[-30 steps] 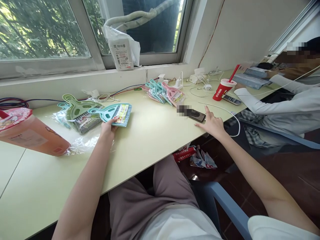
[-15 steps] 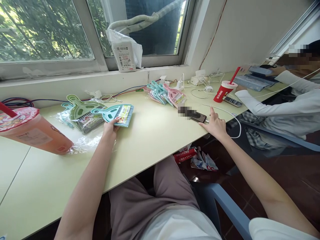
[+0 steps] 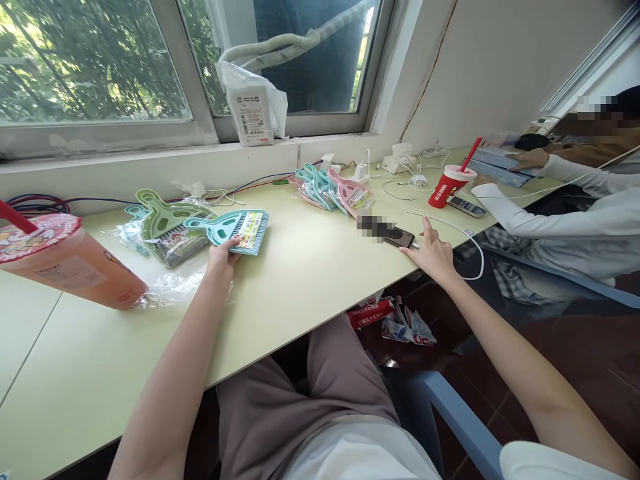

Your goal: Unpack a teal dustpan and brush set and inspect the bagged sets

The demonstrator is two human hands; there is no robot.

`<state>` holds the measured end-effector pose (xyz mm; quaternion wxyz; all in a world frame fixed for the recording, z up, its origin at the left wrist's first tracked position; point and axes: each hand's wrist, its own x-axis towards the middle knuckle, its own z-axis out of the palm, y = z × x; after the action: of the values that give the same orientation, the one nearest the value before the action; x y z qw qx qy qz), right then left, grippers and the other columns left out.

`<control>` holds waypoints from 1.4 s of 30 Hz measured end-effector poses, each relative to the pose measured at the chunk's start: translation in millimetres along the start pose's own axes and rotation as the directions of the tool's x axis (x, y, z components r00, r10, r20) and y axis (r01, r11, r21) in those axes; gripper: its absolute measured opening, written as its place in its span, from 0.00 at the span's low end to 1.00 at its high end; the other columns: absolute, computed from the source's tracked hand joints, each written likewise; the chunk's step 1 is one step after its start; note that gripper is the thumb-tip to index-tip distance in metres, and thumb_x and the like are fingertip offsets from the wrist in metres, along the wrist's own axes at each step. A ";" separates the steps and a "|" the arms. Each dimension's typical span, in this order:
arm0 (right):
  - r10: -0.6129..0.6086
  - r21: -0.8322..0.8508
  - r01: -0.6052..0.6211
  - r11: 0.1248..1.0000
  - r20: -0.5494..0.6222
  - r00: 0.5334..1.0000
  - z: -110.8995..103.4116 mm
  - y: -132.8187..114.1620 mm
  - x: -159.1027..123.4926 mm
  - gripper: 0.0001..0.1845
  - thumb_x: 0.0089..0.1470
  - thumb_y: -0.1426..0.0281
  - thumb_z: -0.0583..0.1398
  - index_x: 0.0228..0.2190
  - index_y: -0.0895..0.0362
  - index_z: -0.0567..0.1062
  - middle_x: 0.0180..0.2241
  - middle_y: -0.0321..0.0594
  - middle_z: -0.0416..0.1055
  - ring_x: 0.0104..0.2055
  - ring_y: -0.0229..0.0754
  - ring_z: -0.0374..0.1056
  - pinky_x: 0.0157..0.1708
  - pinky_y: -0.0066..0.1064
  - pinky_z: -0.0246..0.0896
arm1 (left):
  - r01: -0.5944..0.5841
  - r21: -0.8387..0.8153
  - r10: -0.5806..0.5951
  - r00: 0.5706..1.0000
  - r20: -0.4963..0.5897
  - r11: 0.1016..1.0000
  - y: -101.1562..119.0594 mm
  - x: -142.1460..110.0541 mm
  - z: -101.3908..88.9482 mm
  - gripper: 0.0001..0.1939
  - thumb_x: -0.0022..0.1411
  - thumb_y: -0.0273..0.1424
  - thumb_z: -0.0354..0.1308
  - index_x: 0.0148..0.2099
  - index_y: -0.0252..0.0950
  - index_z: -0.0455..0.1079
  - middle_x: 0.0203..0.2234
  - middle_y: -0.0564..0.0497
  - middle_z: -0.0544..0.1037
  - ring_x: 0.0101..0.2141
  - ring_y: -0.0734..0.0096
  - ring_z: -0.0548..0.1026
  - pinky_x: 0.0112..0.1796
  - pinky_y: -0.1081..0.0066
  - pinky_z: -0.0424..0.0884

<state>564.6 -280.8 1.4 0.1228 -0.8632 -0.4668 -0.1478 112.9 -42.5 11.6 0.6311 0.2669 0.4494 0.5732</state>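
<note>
Holding blue dustpan set (image 3: pixel 245 232) in left hand (image 3: pixel 220 260), thumb by its label, between table's (image 3: pixel 300 280) front and wall-side edges; green set (image 3: pixel 173 223) just beside. Right hand (image 3: pixel 436 253) near front edge, thumb and forefinger spread, by phone (image 3: pixel 399 235); contact unclear. Pink dustpan set (image 3: pixel 349 190) near wall-side edge.

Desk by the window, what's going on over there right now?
A person sits at the desk, the left hand holding a blue dustpan and brush by its near edge. The right hand is open beside a phone; whether it touches it is hard to tell. A green dustpan lies just behind the blue one, and a pink dustpan lies with others nearer the wall. Another person in white sleeves sits to the right.
</note>
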 end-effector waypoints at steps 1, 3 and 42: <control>-0.009 -0.004 0.009 1.000 -0.009 1.000 -1.8 -1.7 -2.1 0.53 0.53 0.45 0.56 0.66 0.56 0.36 0.53 0.60 0.64 0.48 0.60 0.67 0.48 0.50 0.55 | -0.001 0.000 0.001 1.000 0.003 1.000 -0.5 0.7 -0.5 0.22 0.48 0.14 0.59 0.47 0.32 0.67 0.33 0.48 0.77 0.30 0.72 0.78 0.35 0.72 0.78; -0.030 -0.006 0.030 1.000 -0.035 0.999 -5.8 -5.1 -3.6 0.51 0.54 0.45 0.55 0.66 0.57 0.39 0.53 0.59 0.65 0.49 0.61 0.66 0.48 0.50 0.54 | -0.007 -0.001 0.007 1.000 -0.002 1.000 -1.9 1.7 -1.5 0.24 0.47 0.14 0.60 0.47 0.33 0.67 0.34 0.48 0.77 0.31 0.71 0.78 0.35 0.71 0.78; 0.041 -0.062 -0.044 0.997 -0.041 0.998 31.4 -111.1 267.7 0.16 0.61 0.63 0.55 0.40 0.58 0.79 0.40 0.54 0.74 0.44 0.52 0.63 0.50 0.52 0.40 | -0.053 0.178 0.036 0.995 0.096 0.983 -6.1 2.2 -1.0 0.29 0.42 0.19 0.68 0.46 0.38 0.62 0.40 0.49 0.76 0.36 0.64 0.79 0.38 0.63 0.79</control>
<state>614.7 -4.5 79.6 0.1081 -0.8732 -0.4409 -0.1770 114.9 -41.8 5.4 0.6112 0.3593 0.4638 0.5312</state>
